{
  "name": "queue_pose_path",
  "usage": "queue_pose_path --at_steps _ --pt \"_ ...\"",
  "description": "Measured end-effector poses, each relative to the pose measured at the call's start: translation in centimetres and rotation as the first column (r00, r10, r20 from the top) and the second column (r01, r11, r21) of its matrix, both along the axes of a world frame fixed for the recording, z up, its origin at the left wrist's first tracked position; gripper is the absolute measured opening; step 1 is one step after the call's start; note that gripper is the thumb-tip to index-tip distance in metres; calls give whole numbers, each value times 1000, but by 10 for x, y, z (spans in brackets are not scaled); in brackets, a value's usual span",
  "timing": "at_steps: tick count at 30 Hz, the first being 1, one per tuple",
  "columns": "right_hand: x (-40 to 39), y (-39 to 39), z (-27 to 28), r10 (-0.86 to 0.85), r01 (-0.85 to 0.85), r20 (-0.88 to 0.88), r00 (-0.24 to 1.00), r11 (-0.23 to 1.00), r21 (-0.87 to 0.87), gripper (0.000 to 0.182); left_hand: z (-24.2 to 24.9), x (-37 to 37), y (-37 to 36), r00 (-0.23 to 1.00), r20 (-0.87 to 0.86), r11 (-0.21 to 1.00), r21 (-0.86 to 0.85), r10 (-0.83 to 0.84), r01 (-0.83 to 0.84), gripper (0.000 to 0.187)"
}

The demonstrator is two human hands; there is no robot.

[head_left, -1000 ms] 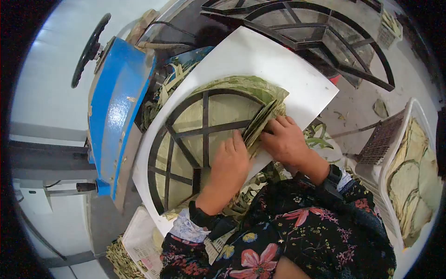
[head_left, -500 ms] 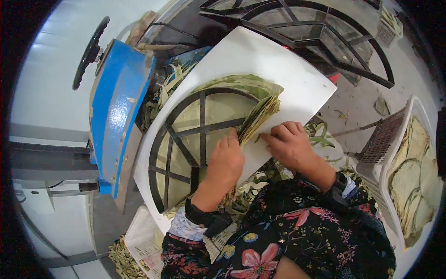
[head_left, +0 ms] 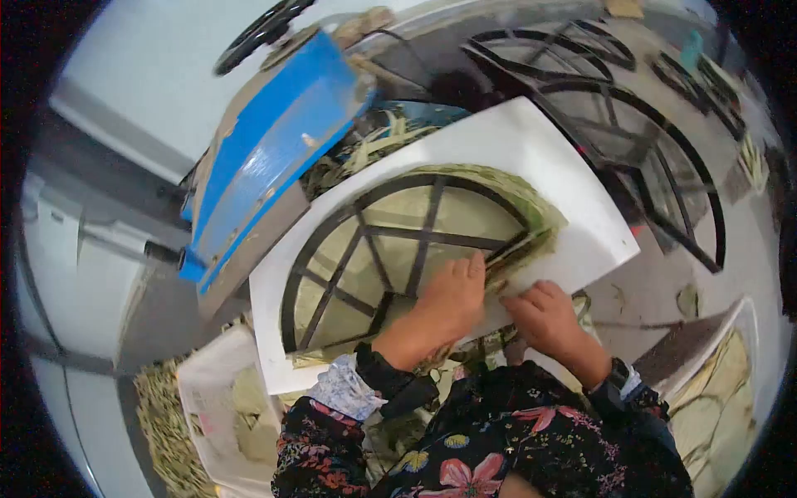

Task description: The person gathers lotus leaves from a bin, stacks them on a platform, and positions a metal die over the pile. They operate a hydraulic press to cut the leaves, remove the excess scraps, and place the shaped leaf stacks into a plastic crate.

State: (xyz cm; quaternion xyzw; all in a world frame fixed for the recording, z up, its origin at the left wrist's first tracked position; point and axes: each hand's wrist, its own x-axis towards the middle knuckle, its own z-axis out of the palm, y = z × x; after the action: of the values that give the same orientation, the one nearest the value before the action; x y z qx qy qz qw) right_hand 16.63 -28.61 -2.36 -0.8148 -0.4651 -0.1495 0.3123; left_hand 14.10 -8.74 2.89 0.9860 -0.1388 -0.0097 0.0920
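Note:
A black fan-shaped frame [head_left: 421, 235] with several inner bars lies over a stack of pale green leaves [head_left: 465, 214] on a white board [head_left: 573, 170]. The leaf edges stick out beyond its curved rim. At the frame's right corner, my left hand [head_left: 448, 303] is closed, fingers bent at the edge of the leaf stack; its fingertips partly hide the bar there. My right hand [head_left: 548, 319] is just to the right, fingers curled together near the board's front edge. What they pinch, if anything, is too small to make out.
A blue machine part [head_left: 278, 149] stands at the left, under a black handwheel [head_left: 261, 37]. More black frames [head_left: 631, 170] rest at the upper right. A white crate [head_left: 220, 382] stands front left, and a basket of cut leaves [head_left: 714, 398] right. Leaf scraps [head_left: 170, 423] cover the floor.
The view has turned and shifted. The leaf edges that stood up beside the frame's right bar now lie lower. Both hands remain near that side, my left at the frame's corner.

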Motion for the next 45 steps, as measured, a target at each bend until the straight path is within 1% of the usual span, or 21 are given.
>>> queue_pose_path --at_steps 1,3,5,7,9,10,11,12,14,15,17,19,23,25,27,30,31,36,40,43,45 --pt "-5 3 12 115 -115 -41 993 993 4 28 7 -7 5 999 -51 995 -104 -17 12 52" --pt "-17 16 32 215 -215 3 977 976 19 35 24 -26 24 997 -66 992 -121 33 -41 52" --pt "-25 39 55 305 -307 36 952 951 44 42 48 -50 56 996 43 917 -387 -84 94 53" --pt "-40 77 81 366 -366 2 931 930 23 53 56 -78 100 976 118 896 -428 184 -118 43" --pt "-55 104 81 425 -426 -43 904 904 -34 58 58 -96 164 841 320 857 -432 436 -280 37" --pt "-62 113 68 408 -412 -60 911 895 -173 56 65 -105 196 775 146 640 -667 615 -381 33" --pt "-65 118 56 387 -388 -68 920 868 -310 54 56 -112 244 701 189 553 -763 687 -336 30" --pt "-67 120 44 403 -403 -70 913 859 -316 54 77 -119 264 571 232 526 -735 788 -428 25" --pt "-71 116 24 333 -299 101 937 920 -254 48 80 -129 340 405 447 587 -732 797 -346 23" --pt "-72 115 20 337 -304 94 937 917 -260 48 80 -131 374 322 521 605 -743 791 -285 24" --pt "-76 117 24 293 -271 88 952 942 -198 43 87 -136 446 188 558 583 -716 808 -385 30" --pt "-76 118 24 287 -267 70 955 940 -211 42 108 -128 469 135 571 572 -717 810 -398 40" --pt "-71 114 17 320 -301 96 943 938 -170 40 133 -97 518 175 465 492 -853 868 -173 43" --pt "-72 114 18 292 -276 86 952 947 -164 41 136 -86 538 472 -3 -2 -1000 882 -2 45" --pt "-73 114 18 282 -269 68 957 950 -157 41 130 -82 537 503 62 56 -998 862 28 42" --pt "-74 116 20 289 -273 65 955 945 -180 43 127 -84 530 356 92 92 -996 930 17 33" --pt "-74 117 22 290 -277 48 956 944 -182 44 128 -85 527 357 97 95 -995 929 22 33" --pt "-74 116 23 294 -286 33 955 946 -153 42 132 -96 502 305 91 135 -983 948 -126 38" --pt "-71 115 20 323 -295 148 935 938 -181 38 132 -117 440 296 159 198 -975 942 -105 41" --pt "-69 115 15 332 -306 202 921 940 -150 35 128 -135 390 264 212 271 -940 941 -209 41" --pt "-69 115 13 331 -305 230 915 941 -144 34 127 -144 344 296 310 376 -904 904 -203 36"
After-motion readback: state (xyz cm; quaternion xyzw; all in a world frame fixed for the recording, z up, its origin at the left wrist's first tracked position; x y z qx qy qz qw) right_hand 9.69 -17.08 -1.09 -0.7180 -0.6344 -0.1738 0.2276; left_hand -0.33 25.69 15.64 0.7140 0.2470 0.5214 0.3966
